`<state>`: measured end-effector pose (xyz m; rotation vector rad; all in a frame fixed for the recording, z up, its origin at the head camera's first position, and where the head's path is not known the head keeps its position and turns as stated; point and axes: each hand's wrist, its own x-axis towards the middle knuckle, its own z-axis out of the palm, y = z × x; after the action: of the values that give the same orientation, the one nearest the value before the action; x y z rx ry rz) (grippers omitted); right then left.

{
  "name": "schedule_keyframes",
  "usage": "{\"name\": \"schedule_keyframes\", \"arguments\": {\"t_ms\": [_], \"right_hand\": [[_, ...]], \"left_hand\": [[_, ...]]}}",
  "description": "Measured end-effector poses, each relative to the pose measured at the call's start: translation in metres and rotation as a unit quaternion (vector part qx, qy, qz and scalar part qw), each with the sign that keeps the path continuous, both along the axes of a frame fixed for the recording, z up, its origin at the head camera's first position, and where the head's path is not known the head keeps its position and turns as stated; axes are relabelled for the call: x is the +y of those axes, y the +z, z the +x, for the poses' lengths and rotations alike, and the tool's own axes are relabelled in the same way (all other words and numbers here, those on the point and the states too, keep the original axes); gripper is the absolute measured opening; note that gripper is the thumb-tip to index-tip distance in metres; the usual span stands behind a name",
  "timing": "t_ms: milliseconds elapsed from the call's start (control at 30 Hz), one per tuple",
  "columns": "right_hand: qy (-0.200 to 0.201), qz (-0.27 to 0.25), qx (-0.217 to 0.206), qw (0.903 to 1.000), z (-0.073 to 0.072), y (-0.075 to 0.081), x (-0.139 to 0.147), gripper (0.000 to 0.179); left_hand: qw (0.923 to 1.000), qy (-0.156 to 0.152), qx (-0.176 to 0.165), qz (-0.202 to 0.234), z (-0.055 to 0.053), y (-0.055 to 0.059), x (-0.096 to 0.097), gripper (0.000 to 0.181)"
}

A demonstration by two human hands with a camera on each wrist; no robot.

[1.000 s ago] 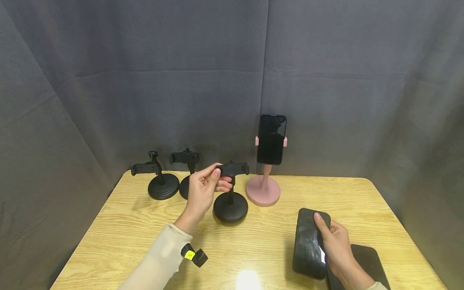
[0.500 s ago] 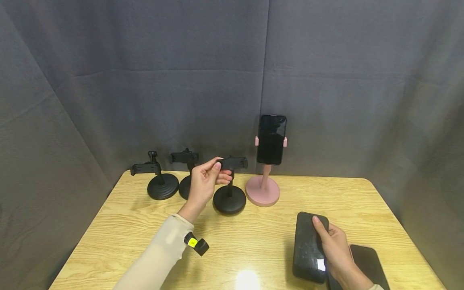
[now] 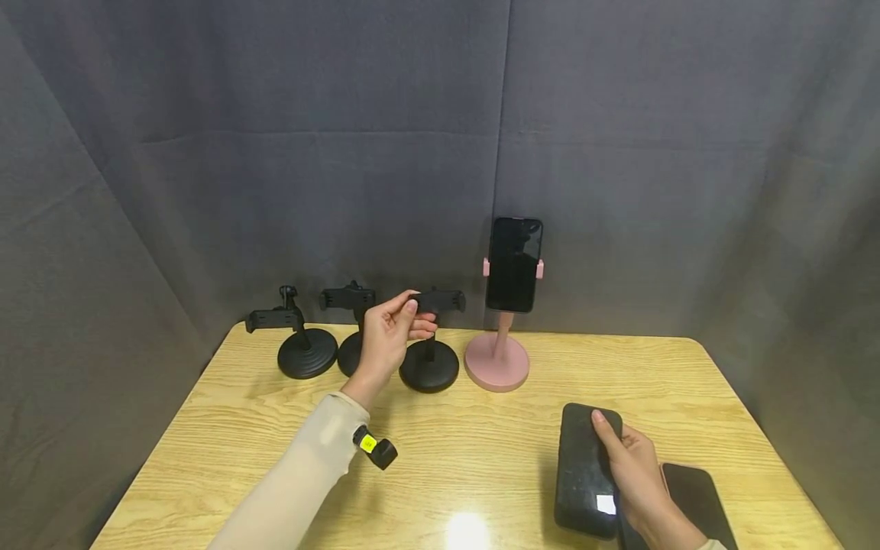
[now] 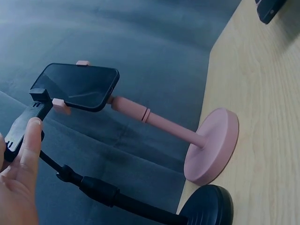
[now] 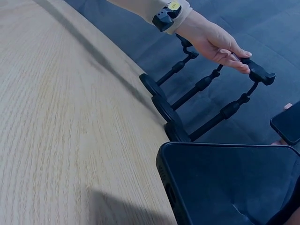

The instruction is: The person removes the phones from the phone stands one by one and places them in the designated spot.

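My left hand (image 3: 386,336) pinches the left end of the clamp on a black phone stand (image 3: 429,368), thumb in front. In the left wrist view the clamp (image 4: 23,129) lies along my fingers, its stem running down to a round base. My right hand (image 3: 635,473) grips a dark smartphone (image 3: 584,466) by its right side, thumb on the screen. Right of the black stand is a pink phone stand (image 3: 498,363) with an upright smartphone (image 3: 514,263) in its clamp. Another smartphone (image 3: 697,496) lies on the table, partly behind my right hand.
Two more black phone stands, one at the far left (image 3: 307,353) and one beside it (image 3: 348,298), stand along the table's back edge; my left hand partly covers the nearer one. A grey curtain (image 3: 309,191) rises behind the wooden table (image 3: 227,451).
My left hand has moved the black phone stand back and slightly left, level with the row of stands. The smartphone in my right hand has dropped slightly in view.
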<state>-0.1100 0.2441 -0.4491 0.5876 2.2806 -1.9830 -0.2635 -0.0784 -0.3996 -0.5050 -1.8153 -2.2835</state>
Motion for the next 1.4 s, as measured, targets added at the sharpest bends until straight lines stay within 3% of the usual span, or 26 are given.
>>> {"name": "schedule_keyframes", "arguments": {"t_ms": [167,600,1033,1400], "right_hand": [[0.003,-0.012,0.004,0.9999,-0.001,0.0,0.0,0.046],[0.004,-0.027,-0.002,0.9996,0.0,-0.003,0.002,0.045],[-0.004,-0.024,-0.032,0.9992,-0.002,-0.009,0.008,0.045],[0.013,-0.007,-0.038,0.9992,0.0,-0.014,0.011,0.047]], "left_hand": [[1.0,0.006,-0.006,-0.004,-0.004,0.003,-0.001,0.032],[0.997,0.024,-0.016,-0.071,-0.006,0.003,-0.006,0.032],[0.9959,0.023,-0.013,-0.086,-0.006,-0.001,-0.009,0.033],[0.9948,0.018,-0.011,-0.1,-0.006,-0.004,-0.013,0.033]]}}
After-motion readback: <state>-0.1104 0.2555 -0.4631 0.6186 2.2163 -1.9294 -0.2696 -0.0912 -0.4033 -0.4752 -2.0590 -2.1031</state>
